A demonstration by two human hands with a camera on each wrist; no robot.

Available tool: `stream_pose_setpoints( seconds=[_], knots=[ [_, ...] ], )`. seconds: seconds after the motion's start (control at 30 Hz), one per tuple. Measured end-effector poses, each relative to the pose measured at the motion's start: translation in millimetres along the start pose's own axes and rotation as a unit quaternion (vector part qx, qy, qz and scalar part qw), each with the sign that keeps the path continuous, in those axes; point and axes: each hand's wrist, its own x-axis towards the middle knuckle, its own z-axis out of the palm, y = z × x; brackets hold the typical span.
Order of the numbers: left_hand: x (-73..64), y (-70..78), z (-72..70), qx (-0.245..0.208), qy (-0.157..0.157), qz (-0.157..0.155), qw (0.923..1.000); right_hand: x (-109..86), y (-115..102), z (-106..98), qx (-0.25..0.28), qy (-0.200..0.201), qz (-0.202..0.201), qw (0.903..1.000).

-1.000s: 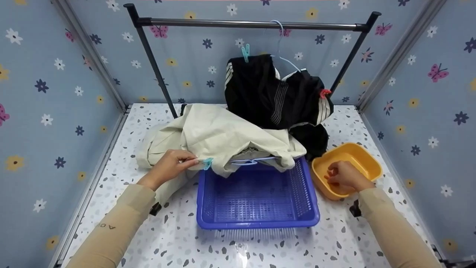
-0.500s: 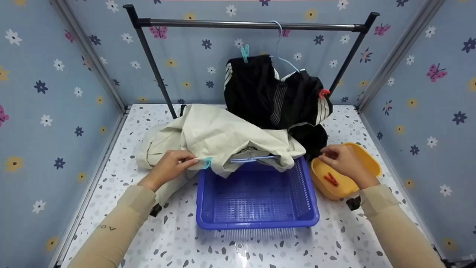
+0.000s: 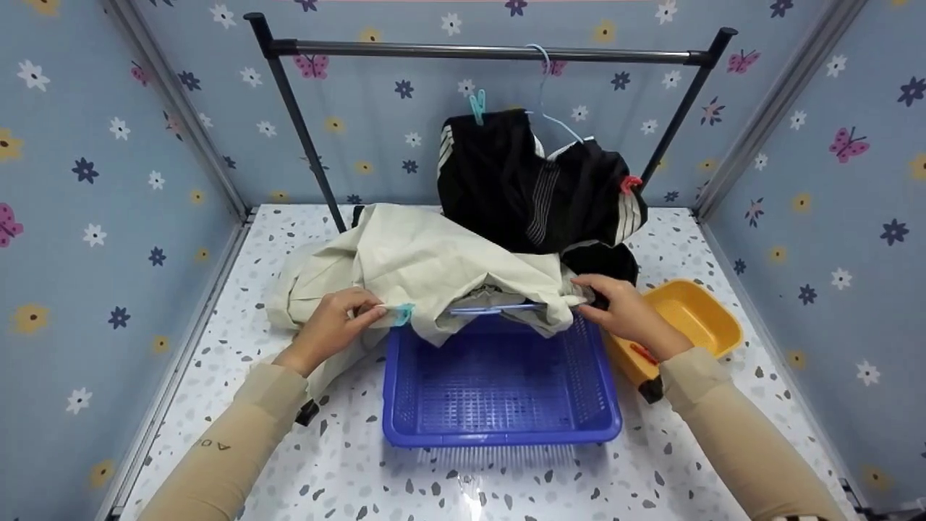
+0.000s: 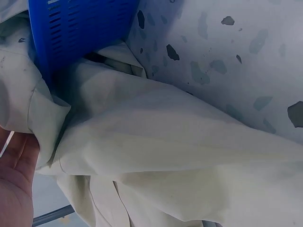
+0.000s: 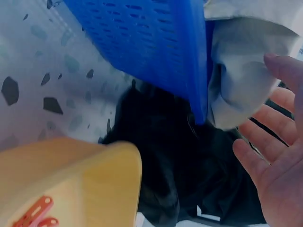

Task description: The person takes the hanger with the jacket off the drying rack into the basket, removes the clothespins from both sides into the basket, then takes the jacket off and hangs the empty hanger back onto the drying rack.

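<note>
A cream garment (image 3: 434, 253) lies draped over the back of a blue plastic basket (image 3: 503, 437), with a light blue hanger (image 3: 492, 310) showing at its neck opening. My left hand (image 3: 331, 325) pinches the garment's left edge, right beside a turquoise clothespin (image 3: 404, 314) clipped there. At the opposite end, my right hand (image 3: 626, 311) has its thumb and fingers on either side of the garment's edge. In the right wrist view those fingers are spread and loosely extended, the thumb touching the fabric. A yellow tub (image 3: 694, 311) below the right forearm holds red clothespins (image 5: 35, 213).
Behind stands a dark metal rack (image 3: 405, 51). From it hangs a black garment (image 3: 499, 174) on a blue hanger, with a turquoise clothespin (image 3: 477, 106) and a red clothespin (image 3: 629, 184) on its shoulders. Patterned walls enclose the speckled tabletop (image 3: 347, 463) on three sides.
My right hand has risen out of the yellow tub and moved left to the cream garment's right edge, uncovering red clothespins in the tub. My left hand keeps its pinch.
</note>
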Motion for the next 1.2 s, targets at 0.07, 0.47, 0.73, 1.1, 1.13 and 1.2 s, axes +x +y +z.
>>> stream_pose_setpoints(
  seconds=[0.07,0.47,0.73,1.1,1.13,1.2],
  knots=[
    [-1.0,-0.7,0.9,0.005,0.016,0.008,0.9998,3.9,-0.4,3.9,0.010,-0.006,-0.008,0.9999],
    [-11.4,2.1,4.4,0.023,0.103,-0.058,0.9927,11.2,0.1,16.4,0.024,0.021,-0.025,0.9992],
    [-21.4,8.9,7.9,0.044,0.038,-0.138,0.9887,16.3,12.6,16.5,0.047,0.062,-0.052,0.9956],
    [-29.6,13.6,33.1,-0.228,-0.145,-0.306,0.9127,24.6,2.6,16.5,0.031,0.123,-0.038,0.9911],
    [-29.2,15.1,34.6,-0.246,-0.151,-0.311,0.9055,25.1,2.4,16.4,0.030,0.125,-0.034,0.9911],
    [-28.4,17.4,37.6,-0.271,-0.155,-0.314,0.8967,25.4,1.9,15.4,0.035,0.129,-0.026,0.9907]
  ],
)
